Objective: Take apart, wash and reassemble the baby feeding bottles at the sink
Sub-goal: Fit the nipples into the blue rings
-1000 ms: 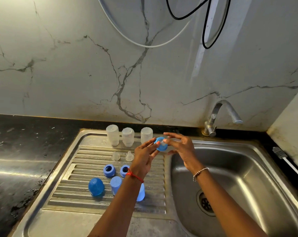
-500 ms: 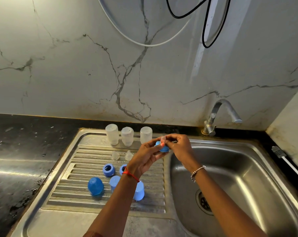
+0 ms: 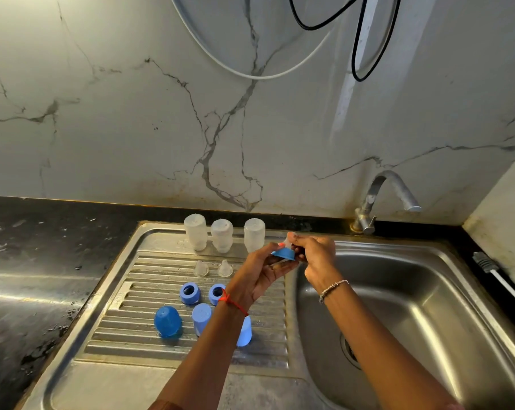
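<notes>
Steel drainboard (image 3: 117, 335) beside the basin lies under both hands: the left hand (image 3: 259, 273) curls round the blue collar (image 3: 283, 253), the right hand (image 3: 315, 255) pinches the clear teat (image 3: 286, 241) poking through it, probably best drawn straight up, evenly, till its flange seats all round.
</notes>
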